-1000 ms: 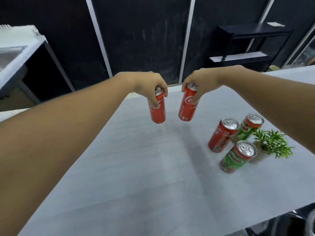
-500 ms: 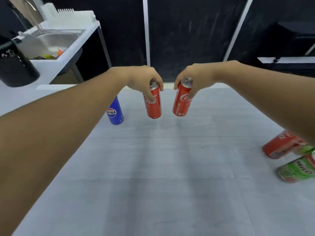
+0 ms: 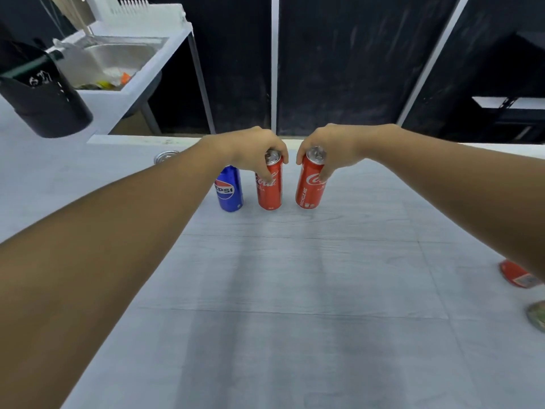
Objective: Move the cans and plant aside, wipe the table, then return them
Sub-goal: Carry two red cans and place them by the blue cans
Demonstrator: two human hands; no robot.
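My left hand [image 3: 253, 149] grips the top of a red Coca-Cola can [image 3: 269, 187], which is upright at the far side of the grey table [image 3: 295, 290]. My right hand [image 3: 330, 146] grips the rim of a second red Coca-Cola can [image 3: 309, 187] just to its right. Both cans are at or just above the table surface. A blue Pepsi can [image 3: 229, 190] stands right beside the left can. Another can's silver top [image 3: 165, 156] peeks out behind my left forearm. At the right edge lie parts of a red can [image 3: 517, 276] and a green can [image 3: 537, 318]. The plant is out of view.
A black cylindrical container [image 3: 44, 98] stands at the far left. Behind it is a white counter with a steel sink [image 3: 118, 63] holding scraps. Dark wall panels and a dark shelf [image 3: 507, 104] lie beyond the table's far edge.
Both hands carried their red cans leftward and down toward the far side of the table, next to the Pepsi can. The view swung left, so the plant and right-hand cans slid mostly out of frame.
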